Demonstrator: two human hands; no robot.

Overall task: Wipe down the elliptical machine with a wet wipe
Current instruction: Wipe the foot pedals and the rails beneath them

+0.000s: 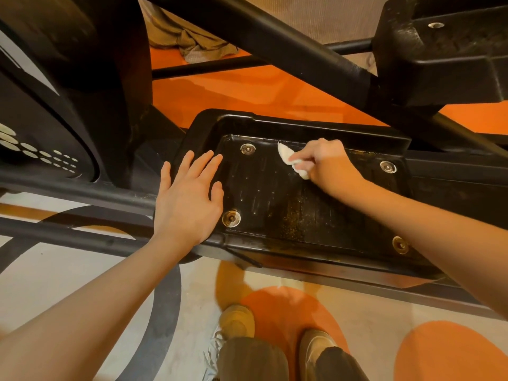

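Right hand curled round white wipe, pressing it on pedal floor, far edge. Left hand flat, fingers straight, bracing pedal rim. Step: scrubbing pedal. Gritty patch, probably dust, below right hand needs next strokes.

The floor in the lower half of the frame is pale, with large orange circles at the lower right and a broad dark grey curved band at the lower left. In the upper middle the floor is a glossy orange area that reflects warm light. At the top centre lies a crumpled olive-brown cloth, and beside it a beige ribbed surface.
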